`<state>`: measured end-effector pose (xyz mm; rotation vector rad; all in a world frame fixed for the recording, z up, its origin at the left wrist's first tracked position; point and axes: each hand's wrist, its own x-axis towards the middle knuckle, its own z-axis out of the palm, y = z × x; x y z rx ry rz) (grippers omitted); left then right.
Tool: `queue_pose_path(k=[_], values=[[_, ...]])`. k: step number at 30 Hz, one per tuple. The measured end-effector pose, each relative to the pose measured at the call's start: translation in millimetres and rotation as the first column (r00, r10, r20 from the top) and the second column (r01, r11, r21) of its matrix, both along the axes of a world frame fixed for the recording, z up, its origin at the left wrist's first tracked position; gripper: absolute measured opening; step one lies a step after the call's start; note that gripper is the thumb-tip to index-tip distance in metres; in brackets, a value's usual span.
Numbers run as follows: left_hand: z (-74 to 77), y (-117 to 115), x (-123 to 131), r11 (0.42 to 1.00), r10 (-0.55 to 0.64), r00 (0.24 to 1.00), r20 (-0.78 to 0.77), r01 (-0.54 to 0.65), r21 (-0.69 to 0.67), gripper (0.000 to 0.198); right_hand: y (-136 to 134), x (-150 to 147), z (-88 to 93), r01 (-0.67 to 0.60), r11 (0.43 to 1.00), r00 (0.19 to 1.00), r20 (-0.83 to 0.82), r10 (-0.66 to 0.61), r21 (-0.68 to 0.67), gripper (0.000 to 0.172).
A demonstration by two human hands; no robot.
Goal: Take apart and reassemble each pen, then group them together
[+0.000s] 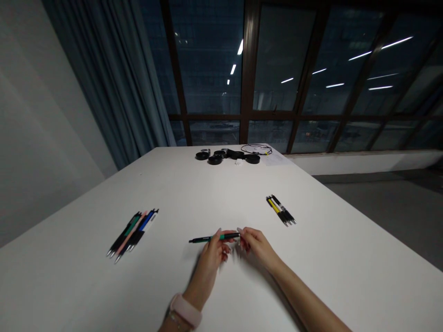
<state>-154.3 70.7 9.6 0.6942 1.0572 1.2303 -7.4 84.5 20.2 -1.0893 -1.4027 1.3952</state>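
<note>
A green and black pen (207, 239) lies level just above the white table (214, 193), held between both hands. My left hand (212, 258) pinches its middle with thumb and fingers. My right hand (256, 246) is closed on the pen's right end. A pink watch band (185, 310) sits on my left wrist. To the left lies a bundle of several pens (133, 231) in green, pink, blue and black. To the right lies a smaller group of pens (280, 210), one of them yellow.
At the table's far edge sit several black round objects (226, 157) and a thin looped cable (256, 149) on a paper sheet. Dark windows and a grey curtain (114, 78) stand behind. The floor drops away on the right.
</note>
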Motion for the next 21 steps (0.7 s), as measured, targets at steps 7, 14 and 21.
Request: queue_pose_path(k=[7,14,21], values=[[0.7,-2.2,3.1,0.992,0.099,0.991,0.087,-0.091,-0.084,0.054,-1.7,-1.8,-6.2,-0.014,1.0,0.994,0.104,0.013,0.016,0.067],[1.8,-3.0,2.4,0.991,0.117,0.99,0.084,-0.111,-0.07,0.055,-0.5,-2.1,-4.1,0.097,0.994,0.995,0.008,-0.098,0.053,0.06],[-0.6,-0.9,1.9,0.987,0.145,0.983,0.111,-0.136,-0.085,0.055,2.8,0.8,-0.8,0.101,0.994,0.993,-0.057,-0.099,0.03,0.055]])
